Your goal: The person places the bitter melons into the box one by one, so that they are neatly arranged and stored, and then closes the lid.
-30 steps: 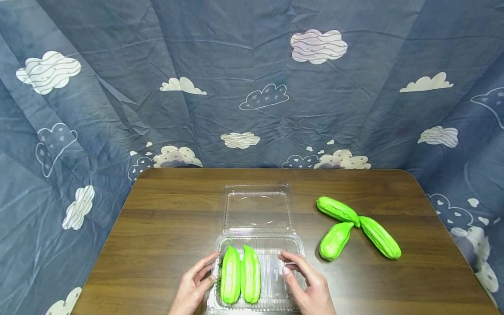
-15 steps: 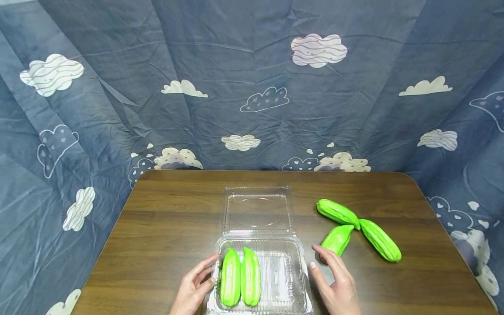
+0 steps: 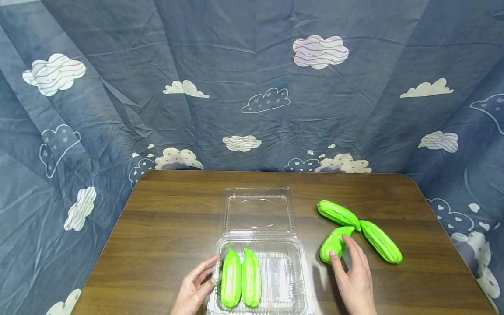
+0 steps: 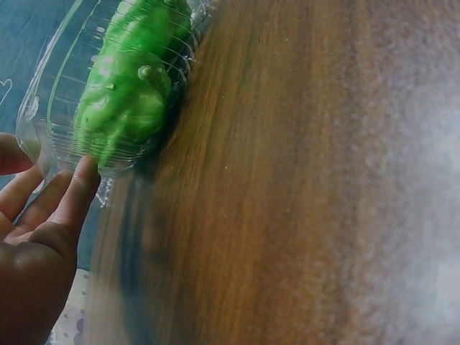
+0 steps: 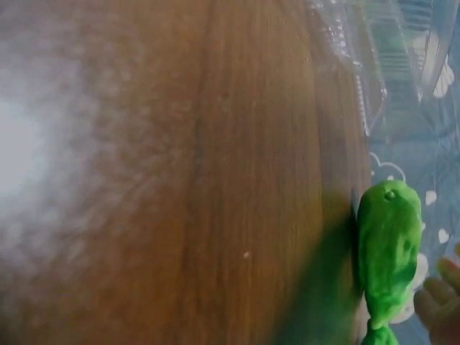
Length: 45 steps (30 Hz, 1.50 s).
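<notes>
Over the gourd, spread right grip

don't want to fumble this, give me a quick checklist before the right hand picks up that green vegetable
1. Lid out of the way: ok, laid open beyond the tray.
2. Tray steadied: ok, the left hand touches its left side.
3. Room inside: ok, the two packed vegetables lie on the left, with bare base to their right.
4. Right hand placed: ok, thumb and forefinger are at the nearest loose vegetable.
5. Firm grip: cannot tell.
6. Tip free of the other two loose vegetables: cannot tell, tips crowd together.
</notes>
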### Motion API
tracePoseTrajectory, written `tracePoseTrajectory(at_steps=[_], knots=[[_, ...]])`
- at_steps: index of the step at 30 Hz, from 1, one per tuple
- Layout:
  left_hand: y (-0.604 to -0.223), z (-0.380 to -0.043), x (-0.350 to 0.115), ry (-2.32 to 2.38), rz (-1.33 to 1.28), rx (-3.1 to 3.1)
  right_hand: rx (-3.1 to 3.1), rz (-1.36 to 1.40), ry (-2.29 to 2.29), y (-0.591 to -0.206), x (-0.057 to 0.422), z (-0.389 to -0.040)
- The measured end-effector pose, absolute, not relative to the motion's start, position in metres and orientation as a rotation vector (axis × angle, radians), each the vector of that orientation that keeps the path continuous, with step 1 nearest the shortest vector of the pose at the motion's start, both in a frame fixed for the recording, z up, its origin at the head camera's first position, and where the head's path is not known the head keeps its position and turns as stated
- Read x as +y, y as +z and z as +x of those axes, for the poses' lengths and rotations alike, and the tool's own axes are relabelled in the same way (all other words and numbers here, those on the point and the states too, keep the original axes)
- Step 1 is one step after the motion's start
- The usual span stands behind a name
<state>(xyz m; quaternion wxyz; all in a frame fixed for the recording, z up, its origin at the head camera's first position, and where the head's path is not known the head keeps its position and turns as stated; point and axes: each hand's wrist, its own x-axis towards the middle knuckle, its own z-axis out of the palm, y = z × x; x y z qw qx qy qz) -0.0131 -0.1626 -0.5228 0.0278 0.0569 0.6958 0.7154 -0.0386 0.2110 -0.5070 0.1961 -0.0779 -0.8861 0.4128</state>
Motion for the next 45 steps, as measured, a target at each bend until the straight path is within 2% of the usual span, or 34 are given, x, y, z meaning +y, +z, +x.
tracePoseTrajectory(at_steps=[19, 45], knots=[[-0.523, -0.013, -0.163, 2.211, 0.170, 2.124, -2.755, -0.607, 1.333, -0.511, 0.227, -0.064], [-0.520, -0.012, -0.161, 2.208, 0.131, 2.125, -2.887, -0.488, 1.241, -0.508, 0.237, -0.064]])
